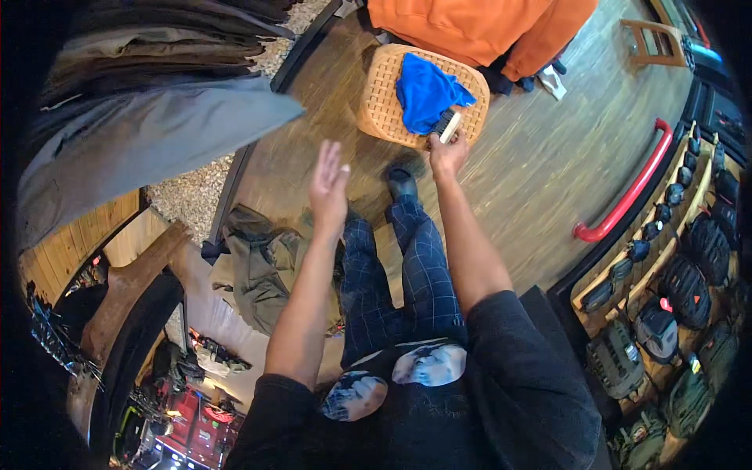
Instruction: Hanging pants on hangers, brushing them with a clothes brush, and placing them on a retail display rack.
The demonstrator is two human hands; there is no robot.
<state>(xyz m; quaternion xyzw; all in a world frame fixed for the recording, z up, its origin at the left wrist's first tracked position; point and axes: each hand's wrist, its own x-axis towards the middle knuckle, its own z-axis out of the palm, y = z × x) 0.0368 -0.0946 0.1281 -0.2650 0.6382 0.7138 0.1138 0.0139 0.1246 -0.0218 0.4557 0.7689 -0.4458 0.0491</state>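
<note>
Closest to the camera, a dark shirt (427,419) with pale printed shapes covers the person's front. At far left hangs a grey garment (157,137), and right of it a crumpled olive garment (262,274) lies low down. The left hand (325,184) is held up in mid-air, its fingers stretched out and gripping nothing. Checked blue trousers (427,266) show between the forearms. Ahead, on the wooden floor (540,164), stands a woven basket (384,102), seemingly bottom up; whether anything is inside cannot be told. Across its top is a bunched blue cloth (423,88), which looks thin, soft and light, likely easiest to pinch at a fold. At the cloth's lower right corner, over the basket, is a small brush (450,127) with a pale back and dark bristles; it should be light and rigid, best gripped along the back, clear of the bristles. The right hand (449,157) has its fingers closed around the brush's near end. Beyond lies an orange sweatshirt (470,27). At far right, past a red bar (642,192), hang backpacks (685,290), their contents hidden.
</note>
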